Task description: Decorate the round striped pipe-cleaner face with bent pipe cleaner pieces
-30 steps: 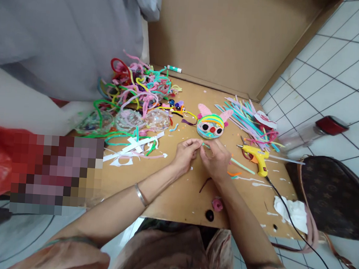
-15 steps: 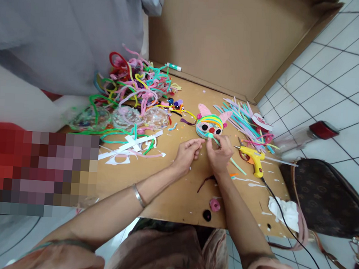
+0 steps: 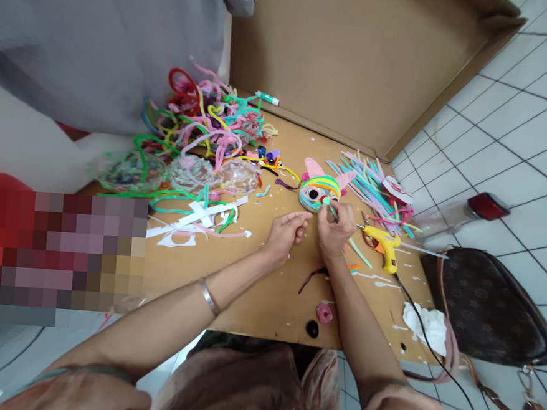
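A round craft face (image 3: 320, 190) wound from coloured pipe cleaners, with pink ears and black eyes, lies on the cardboard board (image 3: 277, 286). My right hand (image 3: 335, 227) pinches a light green pipe cleaner (image 3: 354, 245) and presses its curled tip against the face's lower front. Just left of it my left hand (image 3: 285, 229) rests on the board with its fingers curled together; nothing shows in them.
A tangled heap of pipe cleaners (image 3: 208, 125) and clear plastic domes (image 3: 191, 173) lie at the back left. Straight pipe cleaners (image 3: 373, 181) and a yellow glue gun (image 3: 383, 242) with a black cord sit to the right. A brown handbag (image 3: 486, 307) and a red-capped bottle (image 3: 460, 215) rest on the tiled floor.
My right hand moved up from beside my left hand to the craft face, carrying the green pipe cleaner's tip onto it. My left hand stayed in place.
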`<action>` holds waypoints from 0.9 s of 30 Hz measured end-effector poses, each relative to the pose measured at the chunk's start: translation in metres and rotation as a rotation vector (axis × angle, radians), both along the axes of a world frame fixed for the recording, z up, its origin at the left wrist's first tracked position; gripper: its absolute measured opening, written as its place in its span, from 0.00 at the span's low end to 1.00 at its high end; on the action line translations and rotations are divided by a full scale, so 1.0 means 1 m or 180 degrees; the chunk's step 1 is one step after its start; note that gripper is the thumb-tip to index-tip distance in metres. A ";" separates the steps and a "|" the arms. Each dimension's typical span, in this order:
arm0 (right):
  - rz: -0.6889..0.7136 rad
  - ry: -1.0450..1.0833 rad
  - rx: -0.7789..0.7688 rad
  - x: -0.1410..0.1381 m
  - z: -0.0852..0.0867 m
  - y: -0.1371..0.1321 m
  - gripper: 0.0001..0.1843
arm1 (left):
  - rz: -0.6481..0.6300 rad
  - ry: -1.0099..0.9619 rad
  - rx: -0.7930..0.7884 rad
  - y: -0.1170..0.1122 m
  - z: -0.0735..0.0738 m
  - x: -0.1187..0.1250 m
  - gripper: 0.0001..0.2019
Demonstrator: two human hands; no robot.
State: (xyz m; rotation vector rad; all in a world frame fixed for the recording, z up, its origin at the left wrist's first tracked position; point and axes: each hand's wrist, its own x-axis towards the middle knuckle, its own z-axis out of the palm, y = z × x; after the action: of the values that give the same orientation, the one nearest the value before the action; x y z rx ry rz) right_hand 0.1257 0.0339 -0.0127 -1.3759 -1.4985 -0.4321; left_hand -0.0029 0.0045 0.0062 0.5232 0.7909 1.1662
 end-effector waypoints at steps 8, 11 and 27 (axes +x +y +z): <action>-0.0071 -0.0258 0.0119 0.002 -0.002 0.003 0.06 | -0.0017 0.0000 -0.0091 0.001 0.001 0.000 0.06; -0.0038 -0.0256 0.0081 0.003 -0.002 0.003 0.06 | -0.0012 -0.0031 -0.0096 0.001 0.000 0.000 0.06; -0.0073 -0.0306 -0.0018 0.008 -0.006 0.007 0.08 | -0.0054 -0.0066 -0.0157 0.000 0.000 0.000 0.05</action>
State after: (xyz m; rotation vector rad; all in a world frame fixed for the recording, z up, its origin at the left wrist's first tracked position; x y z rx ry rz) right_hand 0.1333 0.0413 -0.0191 -1.3946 -1.5642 -0.5152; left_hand -0.0025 0.0046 0.0058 0.4756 0.7941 1.1320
